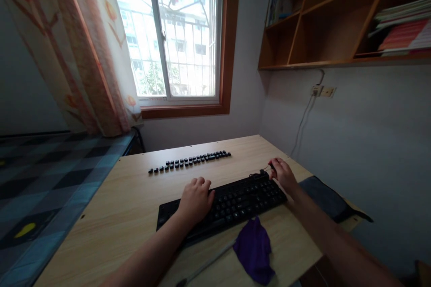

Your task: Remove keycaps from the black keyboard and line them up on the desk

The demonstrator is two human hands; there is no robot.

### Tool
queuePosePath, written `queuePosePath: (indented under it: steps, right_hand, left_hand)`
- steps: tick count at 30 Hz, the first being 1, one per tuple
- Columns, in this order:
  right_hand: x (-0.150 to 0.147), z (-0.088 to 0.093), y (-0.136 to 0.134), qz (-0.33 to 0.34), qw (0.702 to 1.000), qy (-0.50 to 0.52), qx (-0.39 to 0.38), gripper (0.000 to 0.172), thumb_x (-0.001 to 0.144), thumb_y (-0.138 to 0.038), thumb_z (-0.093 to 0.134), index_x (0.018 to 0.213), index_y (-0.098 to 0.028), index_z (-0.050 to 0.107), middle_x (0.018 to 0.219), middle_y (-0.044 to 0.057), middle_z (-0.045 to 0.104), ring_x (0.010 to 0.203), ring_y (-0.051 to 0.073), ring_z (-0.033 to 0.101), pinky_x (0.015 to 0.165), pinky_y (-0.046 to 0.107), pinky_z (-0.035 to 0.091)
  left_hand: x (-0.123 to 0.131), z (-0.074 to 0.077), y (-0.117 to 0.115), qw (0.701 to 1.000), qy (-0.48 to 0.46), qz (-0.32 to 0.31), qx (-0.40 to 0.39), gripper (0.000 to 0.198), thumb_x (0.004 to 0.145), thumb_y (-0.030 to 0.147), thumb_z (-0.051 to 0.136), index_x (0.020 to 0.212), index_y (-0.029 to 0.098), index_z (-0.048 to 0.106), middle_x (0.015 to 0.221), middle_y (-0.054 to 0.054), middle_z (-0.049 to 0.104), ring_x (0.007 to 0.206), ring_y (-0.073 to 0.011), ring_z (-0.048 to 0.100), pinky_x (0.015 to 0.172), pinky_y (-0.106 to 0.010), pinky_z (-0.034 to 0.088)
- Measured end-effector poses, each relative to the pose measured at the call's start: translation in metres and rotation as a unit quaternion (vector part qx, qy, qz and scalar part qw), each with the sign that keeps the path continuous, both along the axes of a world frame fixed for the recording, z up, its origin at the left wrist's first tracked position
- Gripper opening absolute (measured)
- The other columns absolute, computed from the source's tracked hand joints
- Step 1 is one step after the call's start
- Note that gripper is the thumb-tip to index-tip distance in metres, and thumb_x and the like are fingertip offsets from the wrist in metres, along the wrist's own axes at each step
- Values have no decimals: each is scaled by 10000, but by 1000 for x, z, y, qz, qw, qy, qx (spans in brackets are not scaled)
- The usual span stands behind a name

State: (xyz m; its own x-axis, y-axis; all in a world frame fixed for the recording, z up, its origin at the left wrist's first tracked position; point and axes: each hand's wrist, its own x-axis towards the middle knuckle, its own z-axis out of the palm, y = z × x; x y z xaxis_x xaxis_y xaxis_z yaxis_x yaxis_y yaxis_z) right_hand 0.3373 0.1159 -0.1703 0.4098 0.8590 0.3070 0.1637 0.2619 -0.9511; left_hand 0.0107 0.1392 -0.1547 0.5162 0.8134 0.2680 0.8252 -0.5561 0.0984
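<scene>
A black keyboard (235, 202) lies at a slant on the wooden table. My left hand (197, 199) is on its left part, with the fingers bent over the back edge and the thumb on top, holding it. Above its far right corner, my right hand (283, 176) pinches a small dark tool (272, 167) with thin wire at its end. It looks like a keycap puller, though the fingers partly cover it. A dark coiled cable (257, 175) shows at that corner. Behind the keyboard, several loose black keycaps (191, 161) stand in two rows.
In front of the keyboard are a purple cloth (254, 251) and a thin grey stick (210, 261) with a dark end. A dark fabric pouch (321, 197) lies at the table's right edge. A bed (67, 179) is left of the table (117, 197); wall shelves (332, 31) hang upper right.
</scene>
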Motion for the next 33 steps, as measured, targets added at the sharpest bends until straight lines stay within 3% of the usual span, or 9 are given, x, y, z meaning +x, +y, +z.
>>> queuePosePath:
  steps: [3,6,8,12,16,23,28,33]
  right_hand:
    - [-30,45,-2,166,980,-110,-22,364,895,-531,535,889,-169,578,526,-73,443,416,83,446,414,184,409]
    - [-71,97,-5,325,926,-191,-10,299,946,-453,526,977,-165,602,619,-43,533,499,80,505,468,176,441]
    - [-97,124,-6,407,894,-186,22,293,970,-431,503,1003,-158,605,648,-30,554,531,86,534,480,181,453]
    - [-129,147,-3,489,863,-101,77,302,1002,-420,452,979,-154,592,655,-19,583,497,81,534,471,188,451]
    - [-139,142,0,486,861,-118,92,287,1006,-400,456,987,-156,607,681,-11,590,532,84,547,494,189,459]
    - [-139,141,-4,436,867,-222,91,283,1027,-359,402,1014,-174,616,689,-15,594,573,96,562,544,204,464]
    - [-144,148,-10,306,860,-356,200,295,1021,-278,416,949,-181,685,802,22,642,777,143,585,750,280,454]
    - [-149,148,-11,254,867,-317,290,390,1036,-297,365,849,-180,686,873,56,629,878,176,568,841,338,435]
  left_hand:
    - [1,13,-6,998,-53,-18,12,264,934,349,456,1044,177,624,1063,-115,623,1012,-282,550,870,-421,424]
    - [0,31,-13,985,-166,-51,-16,310,971,397,371,1005,184,593,1024,-96,626,949,-254,567,836,-401,442]
    - [-2,43,-18,965,-253,-69,-21,336,980,423,328,1018,185,562,1002,-89,617,908,-237,568,800,-385,449]
    - [-8,64,-28,928,-364,-83,-3,349,977,452,308,1037,191,531,934,-67,600,843,-220,555,751,-366,445]
    - [-9,69,-30,913,-400,-67,-48,323,973,442,331,888,204,533,827,-39,589,774,-203,545,727,-347,444]
    - [-6,58,-20,872,-458,-70,-158,318,951,446,370,858,199,548,792,-33,584,739,-190,542,649,-309,451]
    - [-6,63,-20,851,-490,-57,-180,298,908,418,374,822,193,549,779,-37,559,729,-195,527,647,-323,454]
    - [-8,71,-25,862,-477,-59,-163,294,906,400,363,795,195,542,757,-32,551,741,-197,517,700,-340,439]
